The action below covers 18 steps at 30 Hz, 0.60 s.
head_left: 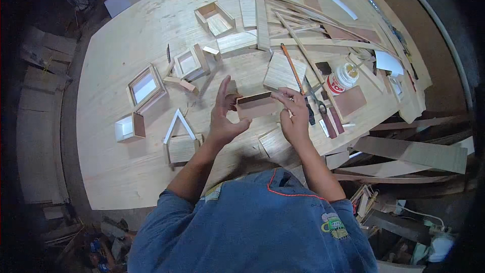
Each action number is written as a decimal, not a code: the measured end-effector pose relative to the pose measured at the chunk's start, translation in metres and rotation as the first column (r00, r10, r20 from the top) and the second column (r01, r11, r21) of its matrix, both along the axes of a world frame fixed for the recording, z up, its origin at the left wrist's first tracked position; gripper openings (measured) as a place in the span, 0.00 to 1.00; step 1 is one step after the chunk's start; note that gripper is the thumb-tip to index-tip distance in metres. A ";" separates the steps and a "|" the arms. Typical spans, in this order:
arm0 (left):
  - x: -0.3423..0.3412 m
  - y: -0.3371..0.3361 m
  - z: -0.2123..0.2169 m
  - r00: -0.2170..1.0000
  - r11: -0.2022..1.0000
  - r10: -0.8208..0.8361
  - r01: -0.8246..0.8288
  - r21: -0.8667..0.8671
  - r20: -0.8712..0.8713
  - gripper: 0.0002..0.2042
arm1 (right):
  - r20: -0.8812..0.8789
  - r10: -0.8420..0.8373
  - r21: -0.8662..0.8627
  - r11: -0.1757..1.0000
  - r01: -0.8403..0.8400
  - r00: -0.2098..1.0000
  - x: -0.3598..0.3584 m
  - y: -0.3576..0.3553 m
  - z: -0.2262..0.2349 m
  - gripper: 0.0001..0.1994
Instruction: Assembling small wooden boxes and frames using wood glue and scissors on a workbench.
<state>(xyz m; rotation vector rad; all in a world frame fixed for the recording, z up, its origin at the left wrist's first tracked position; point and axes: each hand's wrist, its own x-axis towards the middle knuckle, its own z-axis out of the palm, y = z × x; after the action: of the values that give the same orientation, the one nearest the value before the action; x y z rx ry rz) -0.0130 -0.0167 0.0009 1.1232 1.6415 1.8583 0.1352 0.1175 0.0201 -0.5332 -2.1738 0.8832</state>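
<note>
Between my two hands is a small wooden box [258, 109], its dark upper edge tilted toward me. My left hand [225, 116] grips its left end, with the index finger raised and the thumb at the lower corner. At the right end, the fingers of my right hand [294, 114] close on the box. Just beyond my right hand lie a square wooden panel [284, 73] and an orange pencil [291, 66]. Scissors [322, 106] rest to the right of that hand. Below the box, a thin wooden piece [274, 142] lies on the table.
On the wooden table [116, 172] stand an open box [215, 20], little wooden frames [146, 87] and a small house-shaped piece [182, 141]. An open white glue jar [343, 78] holds a stick at the right. Several wood strips [303, 12] cover the far right.
</note>
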 end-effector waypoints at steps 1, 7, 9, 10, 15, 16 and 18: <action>0.001 0.000 0.000 1.000 1.000 0.003 -0.003 0.000 0.000 0.51 | -0.004 0.006 -0.015 1.000 -0.006 1.000 0.000 0.000 -0.002 0.25; 0.002 0.001 -0.002 0.984 0.995 0.063 -0.075 -0.066 -0.169 0.51 | -0.044 0.014 -0.207 0.978 -0.023 0.999 0.005 0.002 -0.006 0.23; 0.001 0.001 -0.008 0.980 0.993 0.089 -0.101 -0.061 -0.176 0.50 | -0.067 -0.005 -0.306 0.952 -0.016 0.998 0.008 0.003 -0.012 0.22; 0.000 -0.001 -0.010 0.980 0.993 0.091 -0.103 -0.060 -0.177 0.50 | -0.107 -0.024 -0.321 0.947 -0.012 0.994 0.011 0.006 -0.019 0.22; -0.007 -0.006 -0.017 0.989 0.988 0.132 -0.136 -0.078 -0.059 0.48 | 0.089 -0.043 -0.293 0.954 0.067 0.995 0.031 0.003 -0.052 0.18; -0.008 -0.007 -0.019 0.988 0.987 0.139 -0.143 -0.077 -0.060 0.48 | 0.088 -0.036 -0.293 0.954 0.060 0.995 0.033 -0.003 -0.055 0.18; -0.010 -0.010 -0.021 0.987 0.982 0.145 -0.153 -0.113 -0.070 0.48 | 0.165 -0.015 -0.310 0.948 0.066 0.986 0.034 -0.014 -0.059 0.14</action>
<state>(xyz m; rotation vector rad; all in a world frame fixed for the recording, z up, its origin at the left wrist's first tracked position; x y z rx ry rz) -0.0228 -0.0263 -0.0199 1.0431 1.8909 1.8049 0.1695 0.1038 -0.0392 -0.8282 -2.1660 1.2116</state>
